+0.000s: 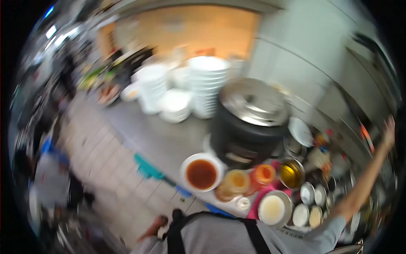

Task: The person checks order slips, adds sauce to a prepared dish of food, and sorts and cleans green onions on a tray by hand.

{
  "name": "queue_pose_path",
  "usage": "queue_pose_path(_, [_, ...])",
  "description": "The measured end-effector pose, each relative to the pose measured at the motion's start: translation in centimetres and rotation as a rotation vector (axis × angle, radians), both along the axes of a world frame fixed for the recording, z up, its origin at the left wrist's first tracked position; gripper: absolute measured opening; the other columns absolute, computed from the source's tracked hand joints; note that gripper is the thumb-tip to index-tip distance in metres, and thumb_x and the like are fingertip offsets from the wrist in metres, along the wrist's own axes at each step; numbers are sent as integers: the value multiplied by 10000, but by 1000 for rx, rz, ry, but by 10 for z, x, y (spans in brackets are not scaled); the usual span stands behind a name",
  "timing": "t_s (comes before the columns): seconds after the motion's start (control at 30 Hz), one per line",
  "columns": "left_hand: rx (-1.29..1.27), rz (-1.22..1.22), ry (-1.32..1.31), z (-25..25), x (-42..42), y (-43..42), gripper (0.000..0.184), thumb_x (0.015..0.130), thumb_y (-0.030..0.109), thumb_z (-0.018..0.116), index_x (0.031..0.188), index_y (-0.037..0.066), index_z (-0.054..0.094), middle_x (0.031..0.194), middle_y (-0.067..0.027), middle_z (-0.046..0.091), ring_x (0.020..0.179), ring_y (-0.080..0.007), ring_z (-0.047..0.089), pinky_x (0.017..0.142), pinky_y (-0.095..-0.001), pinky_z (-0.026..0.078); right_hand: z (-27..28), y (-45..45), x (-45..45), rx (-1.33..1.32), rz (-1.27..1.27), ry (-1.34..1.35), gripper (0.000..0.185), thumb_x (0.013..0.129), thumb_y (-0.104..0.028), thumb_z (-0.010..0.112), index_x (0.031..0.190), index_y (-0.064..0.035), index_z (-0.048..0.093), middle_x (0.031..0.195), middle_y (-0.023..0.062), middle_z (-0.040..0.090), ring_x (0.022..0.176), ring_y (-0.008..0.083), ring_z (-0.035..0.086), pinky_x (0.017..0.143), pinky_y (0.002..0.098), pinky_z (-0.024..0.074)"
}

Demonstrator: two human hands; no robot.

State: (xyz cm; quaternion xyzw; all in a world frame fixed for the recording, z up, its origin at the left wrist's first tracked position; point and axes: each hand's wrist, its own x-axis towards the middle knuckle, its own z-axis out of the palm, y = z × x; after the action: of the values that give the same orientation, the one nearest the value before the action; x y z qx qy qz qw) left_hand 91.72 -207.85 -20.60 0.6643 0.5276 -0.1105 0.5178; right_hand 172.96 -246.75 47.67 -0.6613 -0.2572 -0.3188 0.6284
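Observation:
My right arm stretches far out to the right, and my right hand (389,132) is by the wall, close to a long tool with an orange part (365,136). Blur smears its fingers, so I cannot make out a grip. Low in front of my body, my left hand (159,225) is small and blurred, with its fingers mostly hidden. Nearest to me on the counter are a white bowl of red-brown liquid (201,174), a jar with yellowish contents (237,182), an orange-red container (263,175) and a bowl of pale liquid (272,210).
A large black lidded pot (249,120) stands on the steel counter (139,131). Behind it are stacked white bowls (207,84). Several seasoning tubs (301,215) and a metal bowl of yellow oil (290,173) sit at right. A person (53,180) is at left on the tiled floor.

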Motion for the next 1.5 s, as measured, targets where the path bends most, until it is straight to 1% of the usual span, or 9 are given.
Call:
queue_pose_path(0.13, [-60,266,75,-24,-54,2,263,811,253,533,959,61,636,712,-74,639,565,-160,612,498,-312,503,-79,68,-164,-379,-212,-312,471,946,-329,364,1251,17,464,1229,147,516,1149,227,481,994,340,340])
queue_pose_path(0.23, [-139,441,38,3,-91,14,279,785,239,559,981,58,640,729,-80,645,581,-167,628,480,-319,504,-133,213,-374,391,10,-78,306,916,-185,501,683,14,508,577,106,487,464,160,416,406,275,356])
queue_pose_path(0.4, [-186,604,84,-25,-202,48,291,770,208,572,1004,50,642,775,-86,650,595,-172,633,521,-311,523,-284,301,-452,-369,757,-345,329,928,-254,412,948,29,577,788,117,597,688,218,555,667,332,455])
queue_pose_path(0.53, [-51,642,86,-29,-266,93,324,760,223,572,1023,44,631,806,-116,657,606,-177,636,564,-318,527,-341,444,-604,-682,1035,599,252,906,-132,427,1066,-5,576,696,29,532,626,87,504,597,213,425])
queue_pose_path(0.73, [230,663,-210,23,-261,208,308,773,256,577,1009,63,618,895,-171,647,775,-303,630,730,-378,491,-565,566,-690,-1273,1614,16,347,817,-61,542,1164,-70,548,955,78,600,681,176,580,646,297,462])
queue_pose_path(0.77, [233,653,-213,27,-256,230,302,829,244,576,1080,75,582,856,-102,652,648,-160,612,612,-318,500,-582,586,-692,-1390,1645,-93,333,820,-73,541,1154,-71,556,949,83,605,686,181,584,648,299,462])
queue_pose_path(1.0, [397,492,-147,107,-272,355,338,812,264,560,1095,78,574,968,-154,633,888,-308,600,779,-396,471,-585,748,-739,-1860,1943,609,260,844,-156,538,1080,-79,614,909,115,637,722,217,608,665,317,467])
queue_pose_path(1.13, [490,382,125,84,-319,403,384,804,293,567,1122,79,557,1001,-162,620,922,-331,586,788,-417,467,-470,870,-811,-1762,1799,-94,288,870,-294,513,969,-70,666,861,160,652,785,250,630,697,315,471])
queue_pose_path(1.5, [179,647,112,49,-443,539,445,798,334,588,1169,94,535,952,-151,641,886,-312,610,765,-396,481,-381,1176,-1043,-1238,2249,-560,329,872,-295,493,1078,-62,600,1015,138,629,954,297,584,836,371,445])
